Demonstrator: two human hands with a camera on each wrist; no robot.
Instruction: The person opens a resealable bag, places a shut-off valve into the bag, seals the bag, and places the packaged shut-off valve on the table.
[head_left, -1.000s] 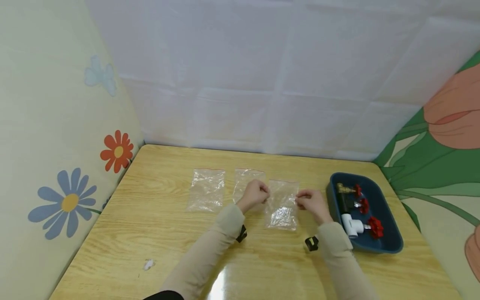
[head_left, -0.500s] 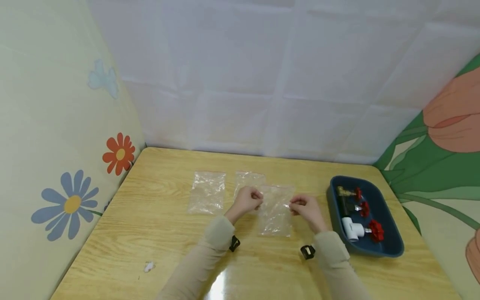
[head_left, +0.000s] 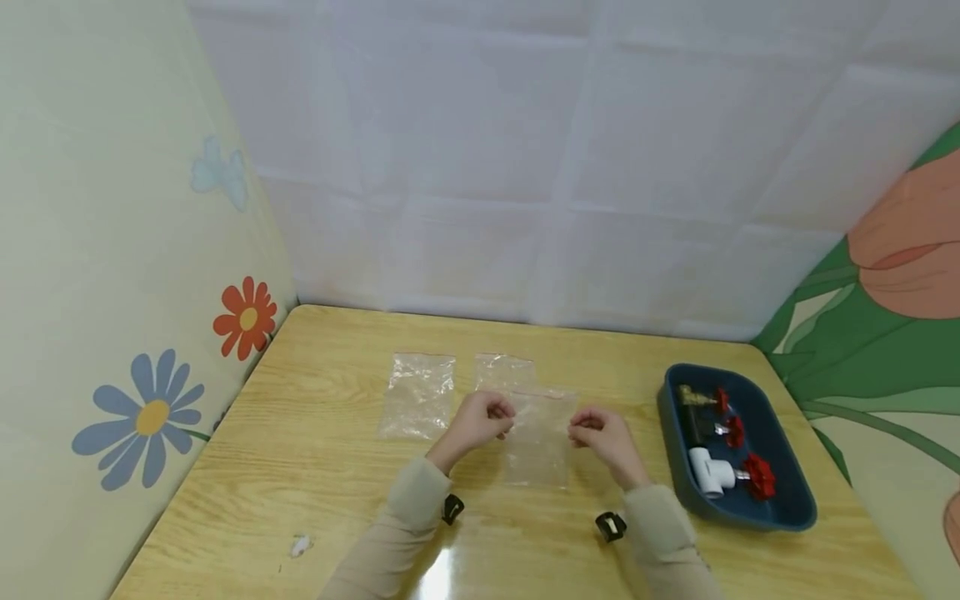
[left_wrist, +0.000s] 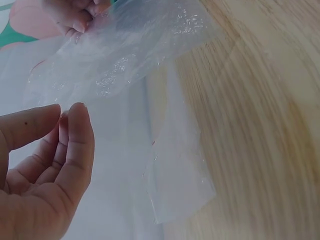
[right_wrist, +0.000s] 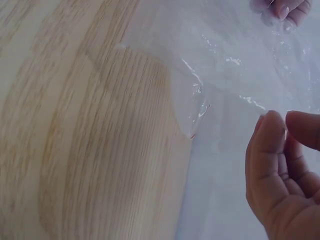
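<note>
A clear zip-lock bag [head_left: 538, 446] hangs spread between my two hands, its red-lined top toward the back wall. My left hand [head_left: 477, 423] pinches its left edge between thumb and fingertips. On the opposite edge, my right hand [head_left: 606, 435] pinches it the same way. In the left wrist view, the bag's film [left_wrist: 115, 65] looks crinkled and shiny. Flat on the table lie two more clear bags: one bag [head_left: 420, 396] at the left, and another bag [head_left: 504, 371] partly hidden behind my left hand and the held bag.
To the right stands a dark blue tub [head_left: 801, 500]. Inside it are a white valve [head_left: 712, 473] with a red handwheel, a black valve [head_left: 701, 427] and a brass valve [head_left: 696, 396]. White cloth hangs along the table's [head_left: 337, 483] back edge. A small white mark [head_left: 300, 546] shows at front left.
Both hands have brought the held bag a little left and toward the person. Its lower part looks flatter. The head view has tilted up slightly; the other bags and the tub keep their places.
</note>
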